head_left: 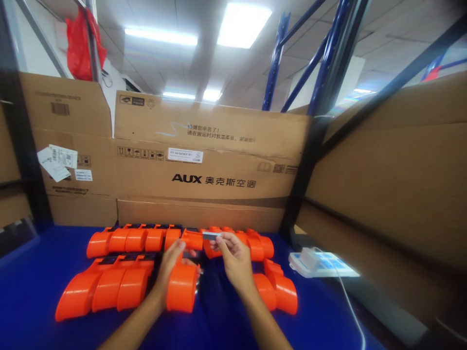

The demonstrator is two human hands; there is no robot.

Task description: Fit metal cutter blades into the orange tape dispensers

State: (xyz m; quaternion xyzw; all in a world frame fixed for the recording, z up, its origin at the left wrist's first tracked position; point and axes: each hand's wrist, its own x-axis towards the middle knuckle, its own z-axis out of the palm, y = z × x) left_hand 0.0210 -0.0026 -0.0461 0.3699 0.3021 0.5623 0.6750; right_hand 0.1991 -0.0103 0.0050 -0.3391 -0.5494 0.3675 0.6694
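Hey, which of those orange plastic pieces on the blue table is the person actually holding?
The orange plastic housing in front, gripped by the left hand. The other orange pieces lie untouched in rows on either side, while the right hand pinches a small grey strip.

A warehouse — stacked cardboard cartons (pixel 204 160), blue steel racking (pixel 277 58), fluorescent ceiling lights (pixel 242 24).

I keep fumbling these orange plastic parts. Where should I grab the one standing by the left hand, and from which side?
Probably take the orange part by its rounded barrel end, coming down from above, thumb on one curved side and fingers on the other. That end faces the camera and stands clear of the row to its left. The left hand already rests on its far end, which looks narrower.
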